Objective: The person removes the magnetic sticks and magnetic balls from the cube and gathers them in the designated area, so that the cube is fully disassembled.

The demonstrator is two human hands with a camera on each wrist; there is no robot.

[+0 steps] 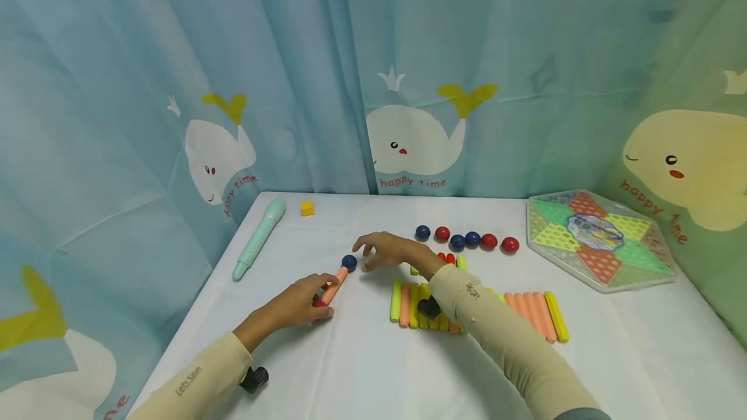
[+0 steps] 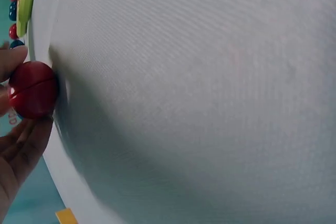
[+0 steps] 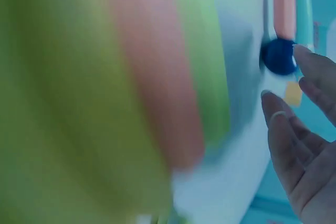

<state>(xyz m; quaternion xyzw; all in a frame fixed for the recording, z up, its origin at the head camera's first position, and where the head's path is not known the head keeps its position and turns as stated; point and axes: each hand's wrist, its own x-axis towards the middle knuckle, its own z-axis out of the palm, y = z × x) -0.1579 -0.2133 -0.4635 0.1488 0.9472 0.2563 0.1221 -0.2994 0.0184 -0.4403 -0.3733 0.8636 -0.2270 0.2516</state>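
My left hand (image 1: 300, 301) grips a glossy red ball (image 2: 33, 90), its fingers and thumb on either side of it. From this ball a salmon-coloured stick (image 1: 334, 286) runs away along the table, partly under the left fingers. A dark blue ball (image 1: 349, 262) sits at the stick's far end. Close to the right of the blue ball, my right hand (image 1: 384, 251) has its fingers spread and loosely bent, with nothing between them. The right wrist view shows those fingertips near the blue ball (image 3: 279, 56); whether they touch it is hard to tell.
Yellow, green and salmon sticks (image 1: 432, 326) lie in a row under the right forearm. Red and blue balls (image 1: 489, 241) stand behind them. A hexagonal board box (image 1: 545, 238) is at the back right, a mint-green wand (image 1: 257, 244) and yellow cube (image 1: 307, 208) at the back left.
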